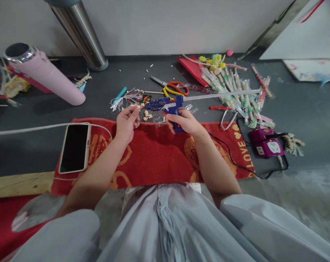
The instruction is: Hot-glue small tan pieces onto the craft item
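My right hand (184, 120) is wrapped round the grip of a blue hot glue gun (169, 104), whose nozzle points left. A long translucent glue stick (222, 95) sticks out of its back. My left hand (127, 123) is closed in a pinch at the nozzle tip, on what looks like a small pale wooden piece (139, 106); the fingers hide most of it. Just below the nozzle lie several small pale wooden bits (146, 115). Behind the gun are scissors (171, 88) with orange and yellow handles. A bundle of white threads (118, 103) lies beyond my left hand.
A red towel (156, 156) covers the table's front edge, with a phone (75, 148) on its left. A pink tumbler (48, 74) and a steel flask (81, 36) stand at the back left. Wrapped sticks (235, 87) and a purple power adapter (265, 142) are at the right.
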Tool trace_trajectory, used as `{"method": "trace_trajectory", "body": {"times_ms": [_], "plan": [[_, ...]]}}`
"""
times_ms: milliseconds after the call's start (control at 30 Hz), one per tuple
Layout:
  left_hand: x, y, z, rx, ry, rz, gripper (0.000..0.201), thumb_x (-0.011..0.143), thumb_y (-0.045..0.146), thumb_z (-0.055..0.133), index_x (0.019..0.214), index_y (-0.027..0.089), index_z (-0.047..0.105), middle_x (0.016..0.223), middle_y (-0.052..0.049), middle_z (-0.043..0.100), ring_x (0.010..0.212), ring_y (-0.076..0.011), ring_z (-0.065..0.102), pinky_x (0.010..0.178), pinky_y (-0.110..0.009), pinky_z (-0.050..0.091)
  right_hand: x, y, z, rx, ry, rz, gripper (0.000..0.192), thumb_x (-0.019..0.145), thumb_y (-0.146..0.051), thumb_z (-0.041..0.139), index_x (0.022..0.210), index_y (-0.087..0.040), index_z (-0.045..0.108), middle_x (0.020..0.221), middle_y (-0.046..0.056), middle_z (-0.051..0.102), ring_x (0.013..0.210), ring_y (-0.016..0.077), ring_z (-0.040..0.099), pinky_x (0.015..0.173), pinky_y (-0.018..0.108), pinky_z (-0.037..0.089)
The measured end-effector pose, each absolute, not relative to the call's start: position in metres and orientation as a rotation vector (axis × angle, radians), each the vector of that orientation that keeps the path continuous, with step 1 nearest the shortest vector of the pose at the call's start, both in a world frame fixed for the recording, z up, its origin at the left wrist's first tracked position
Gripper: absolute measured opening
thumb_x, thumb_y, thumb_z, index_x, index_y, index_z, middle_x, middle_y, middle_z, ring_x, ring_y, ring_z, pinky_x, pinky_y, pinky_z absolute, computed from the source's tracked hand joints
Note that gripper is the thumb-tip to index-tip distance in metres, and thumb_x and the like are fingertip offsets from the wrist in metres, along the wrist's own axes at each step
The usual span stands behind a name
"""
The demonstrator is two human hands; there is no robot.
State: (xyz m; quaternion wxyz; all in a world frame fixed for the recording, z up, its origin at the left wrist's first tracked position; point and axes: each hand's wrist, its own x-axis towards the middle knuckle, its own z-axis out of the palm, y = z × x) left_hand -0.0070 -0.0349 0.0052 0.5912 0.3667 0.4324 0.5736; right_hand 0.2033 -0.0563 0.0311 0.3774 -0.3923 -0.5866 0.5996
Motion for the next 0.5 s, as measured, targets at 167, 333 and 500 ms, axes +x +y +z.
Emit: {"method": "trace_trajectory", "body": {"times_ms": [167, 333, 500], "plan": [[-0.0077, -0.0346, 0.0040, 0.867, 1.019, 1.317, 0.021, 0.069, 0.031, 0.080, 0.072, 0.019, 0.063, 0.046, 0.007, 0.051, 0.034, -0.0019, 0.034, 0.034, -0.016, 0.026, 0.2024, -0.0564, 0.0301, -1.003, -1.498, 1.517, 0.039, 0.081, -0.047, 0.063, 0.060, -0.017, 0.051, 0.050, -0.004, 0.052, 0.041, 0.0070, 0.054, 0.043, 0.020, 0.042], [-0.0073, -0.0355, 0.0049, 0.877, 1.021, 1.295, 0.027, 0.066, 0.034, 0.082, 0.070, 0.017, 0.061, 0.046, 0.007, 0.051, 0.034, -0.0010, 0.033, 0.035, -0.015, 0.026, 0.2031, -0.0558, 0.0291, -0.999, -1.483, 1.524, 0.039, 0.081, -0.049, 0.064, 0.062, -0.017, 0.051, 0.050, -0.004, 0.052, 0.041, 0.0071, 0.054, 0.042, 0.020, 0.042], [-0.0072, -0.0361, 0.0053, 0.871, 1.005, 1.306, 0.031, 0.062, 0.037, 0.084, 0.069, 0.017, 0.062, 0.045, 0.006, 0.052, 0.034, -0.0011, 0.033, 0.035, -0.015, 0.026, 0.2033, -0.0554, 0.0295, -0.990, -1.497, 1.511, 0.037, 0.081, -0.047, 0.063, 0.062, -0.017, 0.052, 0.051, -0.004, 0.052, 0.041, 0.0078, 0.054, 0.043, 0.021, 0.042]]}}
